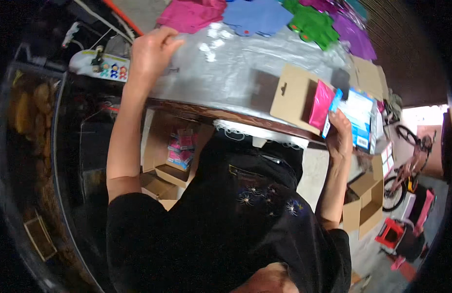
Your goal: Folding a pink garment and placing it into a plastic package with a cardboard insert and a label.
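My left hand [152,51] is raised over the left part of the table, its fingers curled in. Whatever they hold, if anything, is hidden. Just beyond it lies a bright pink cloth piece [192,14]. In a row to its right are a blue cloth piece [257,18], a green one [311,24] and a purple one [353,36]. Near the table's right front edge, my right hand [339,132] is closed on a flat pink packet [321,104] with a blue-and-white strip. A brown cardboard piece [290,100] with a hang hole sits against the packet's left side.
Silvery plastic sheeting [221,73] covers the table. Blue-and-white packaging [359,115] lies by my right hand. Below the edge, a cardboard box [155,141] holds several pink packets [182,146]. Another open box [365,205] stands at right, near a bicycle [414,161]. A skateboard [99,66] lies at left.
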`<control>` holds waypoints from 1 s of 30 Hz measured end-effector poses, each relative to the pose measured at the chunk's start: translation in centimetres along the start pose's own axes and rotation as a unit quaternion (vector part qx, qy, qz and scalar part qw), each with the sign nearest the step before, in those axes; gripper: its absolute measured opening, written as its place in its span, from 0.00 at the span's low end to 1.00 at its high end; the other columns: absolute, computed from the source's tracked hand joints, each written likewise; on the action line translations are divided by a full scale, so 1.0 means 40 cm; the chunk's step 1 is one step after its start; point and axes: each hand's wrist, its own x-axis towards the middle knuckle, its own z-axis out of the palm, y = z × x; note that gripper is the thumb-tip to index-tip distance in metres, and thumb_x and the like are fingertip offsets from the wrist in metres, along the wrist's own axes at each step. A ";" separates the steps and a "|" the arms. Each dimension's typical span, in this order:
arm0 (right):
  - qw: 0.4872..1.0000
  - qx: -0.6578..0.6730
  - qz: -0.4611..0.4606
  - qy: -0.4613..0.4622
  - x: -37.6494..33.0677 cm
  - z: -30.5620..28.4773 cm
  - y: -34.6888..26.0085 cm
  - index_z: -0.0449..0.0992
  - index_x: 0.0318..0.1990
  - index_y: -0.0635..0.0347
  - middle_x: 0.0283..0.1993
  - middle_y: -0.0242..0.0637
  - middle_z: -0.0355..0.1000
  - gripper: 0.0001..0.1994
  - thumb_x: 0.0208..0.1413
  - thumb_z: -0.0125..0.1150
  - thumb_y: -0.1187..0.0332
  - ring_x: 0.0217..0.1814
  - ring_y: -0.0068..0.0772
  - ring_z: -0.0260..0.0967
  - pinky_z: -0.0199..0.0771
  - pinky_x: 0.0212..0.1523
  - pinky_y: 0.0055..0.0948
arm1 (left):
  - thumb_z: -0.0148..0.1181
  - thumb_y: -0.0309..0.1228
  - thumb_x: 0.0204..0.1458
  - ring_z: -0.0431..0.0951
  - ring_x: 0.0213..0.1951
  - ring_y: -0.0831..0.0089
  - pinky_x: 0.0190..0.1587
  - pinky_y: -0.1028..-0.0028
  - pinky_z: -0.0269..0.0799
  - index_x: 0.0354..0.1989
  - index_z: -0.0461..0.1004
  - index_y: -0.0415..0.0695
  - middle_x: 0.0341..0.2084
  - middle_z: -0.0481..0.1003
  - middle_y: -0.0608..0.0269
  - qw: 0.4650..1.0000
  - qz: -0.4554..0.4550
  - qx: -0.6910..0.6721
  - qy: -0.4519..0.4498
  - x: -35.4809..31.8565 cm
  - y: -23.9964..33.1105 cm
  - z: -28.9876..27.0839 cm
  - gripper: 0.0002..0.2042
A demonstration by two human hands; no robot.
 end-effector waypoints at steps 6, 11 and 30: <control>1.000 0.026 -0.014 0.003 0.024 -0.050 -0.010 0.78 0.50 0.63 0.46 0.30 0.80 0.12 0.59 0.64 0.74 0.49 0.22 0.75 0.71 0.57 0.25 | 0.71 0.31 0.49 0.85 0.29 0.60 0.33 0.66 0.79 0.37 0.82 0.39 0.27 0.82 0.50 0.982 0.147 -0.050 -0.109 -0.043 0.207 0.288 0.10; 1.000 0.001 0.003 0.026 0.041 -0.071 0.020 0.80 0.44 0.64 0.41 0.31 0.81 0.07 0.59 0.65 0.75 0.42 0.21 0.77 0.75 0.48 0.24 | 0.72 0.33 0.47 0.85 0.28 0.58 0.32 0.66 0.79 0.33 0.82 0.39 0.26 0.82 0.51 0.982 0.075 -0.099 -0.143 -0.095 0.265 0.469 0.10; 0.964 -0.255 0.065 0.037 0.222 -0.141 -0.075 0.82 0.34 0.65 0.30 0.31 0.78 0.04 0.57 0.66 0.73 0.28 0.20 0.70 0.68 0.32 0.22 | 0.68 0.32 0.47 0.81 0.21 0.54 0.27 0.60 0.76 0.21 0.78 0.41 0.17 0.78 0.51 0.964 -0.001 -0.208 -0.168 -0.128 0.331 0.470 0.09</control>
